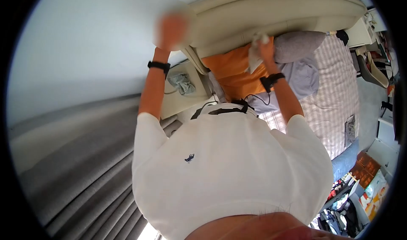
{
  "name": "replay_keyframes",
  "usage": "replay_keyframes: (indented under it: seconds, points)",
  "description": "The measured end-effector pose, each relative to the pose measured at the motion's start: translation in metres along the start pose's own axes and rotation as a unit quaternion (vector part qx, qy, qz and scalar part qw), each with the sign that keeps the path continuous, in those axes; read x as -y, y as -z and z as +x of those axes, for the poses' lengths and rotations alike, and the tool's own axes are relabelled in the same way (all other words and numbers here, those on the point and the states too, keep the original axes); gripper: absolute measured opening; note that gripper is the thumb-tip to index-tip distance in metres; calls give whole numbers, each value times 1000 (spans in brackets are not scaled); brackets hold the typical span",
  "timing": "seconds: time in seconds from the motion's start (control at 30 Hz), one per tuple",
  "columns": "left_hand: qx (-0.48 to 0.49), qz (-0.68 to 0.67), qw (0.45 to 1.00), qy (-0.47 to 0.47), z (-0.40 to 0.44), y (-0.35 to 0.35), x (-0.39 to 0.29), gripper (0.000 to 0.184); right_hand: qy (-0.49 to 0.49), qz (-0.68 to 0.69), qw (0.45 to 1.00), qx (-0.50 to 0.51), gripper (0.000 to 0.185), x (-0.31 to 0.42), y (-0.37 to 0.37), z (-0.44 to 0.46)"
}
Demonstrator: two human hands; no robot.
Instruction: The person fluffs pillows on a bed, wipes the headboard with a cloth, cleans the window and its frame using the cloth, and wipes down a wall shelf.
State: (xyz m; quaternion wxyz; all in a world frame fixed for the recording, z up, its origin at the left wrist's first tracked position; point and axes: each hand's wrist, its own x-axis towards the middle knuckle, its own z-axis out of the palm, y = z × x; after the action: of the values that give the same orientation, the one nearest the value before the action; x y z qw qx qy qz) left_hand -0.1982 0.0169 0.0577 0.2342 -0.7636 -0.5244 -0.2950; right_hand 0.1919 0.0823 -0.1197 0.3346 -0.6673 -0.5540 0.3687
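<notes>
My right hand [266, 52] is closed around a pale, crumpled cloth [253, 58], above an orange pillow [227, 70] and in front of the beige headboard [271, 13]. A black band with a small box and a cable is on that wrist. My left hand [171, 30] is raised beside the headboard's left end, near the white wall. Blur smears its fingers, so their position and anything in them cannot be made out. A black band circles the left wrist too.
A grey-blue cloth [182, 84] lies on the bedside table [193, 70]. On the bed's checked sheet [335, 74] are a grey pillow [299, 46] and lavender fabric [303, 77]. Grey curtains [93, 172] hang at left. A chair [373, 68] stands at right.
</notes>
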Motion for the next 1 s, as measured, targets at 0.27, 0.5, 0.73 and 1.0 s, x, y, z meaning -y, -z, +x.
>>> replay_keyframes:
  seconds: [0.27,0.5,0.73,1.0]
  points:
    - [-22,79,994,-68,-12,-36,18,12,13,-7,991,-133,56,-80,76,133]
    - [-29,64,997,-41,-20,-46,23,13,-12,-317,908,-275,51,-12,-127,34]
    - [2,21,999,34,-13,-33,16,11,134,-165,972,95,64,31,-146,-75]
    - [-34,20,998,46,-16,-33,13,9,240,-22,967,-88,44,84,-5,-20]
